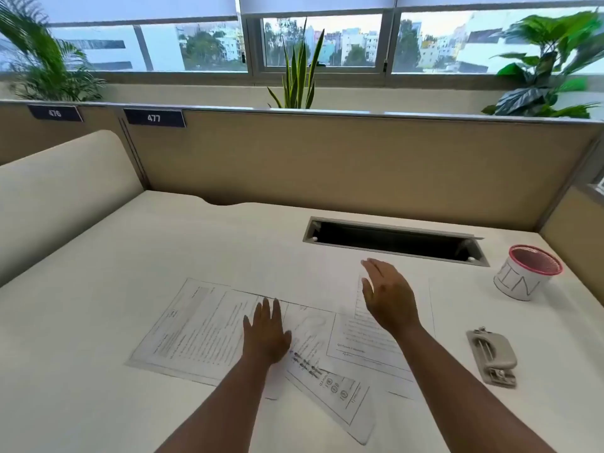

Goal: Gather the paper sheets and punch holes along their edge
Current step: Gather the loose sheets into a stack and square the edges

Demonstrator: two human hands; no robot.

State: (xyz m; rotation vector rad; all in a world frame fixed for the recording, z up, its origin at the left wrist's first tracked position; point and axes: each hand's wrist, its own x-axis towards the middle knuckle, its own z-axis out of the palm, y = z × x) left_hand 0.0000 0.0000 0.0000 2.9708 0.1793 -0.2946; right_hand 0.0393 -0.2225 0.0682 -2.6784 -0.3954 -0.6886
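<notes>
Several paper sheets (202,328) lie scattered under both open, empty hands, hole punch (493,356) and mesh cup (526,273) well right.

Bright daylight from the windows (320,44) behind the desk; soft shadows, blurry plants, edges warped by wide-angle lens.

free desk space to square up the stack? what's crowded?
Bare desk left of the sheets, up to the partition. Another strip between the sheets and the cable slot. Crowded in the middle: overlapping sheets under both hands. On the right, the punch and cup narrow the room.
</notes>
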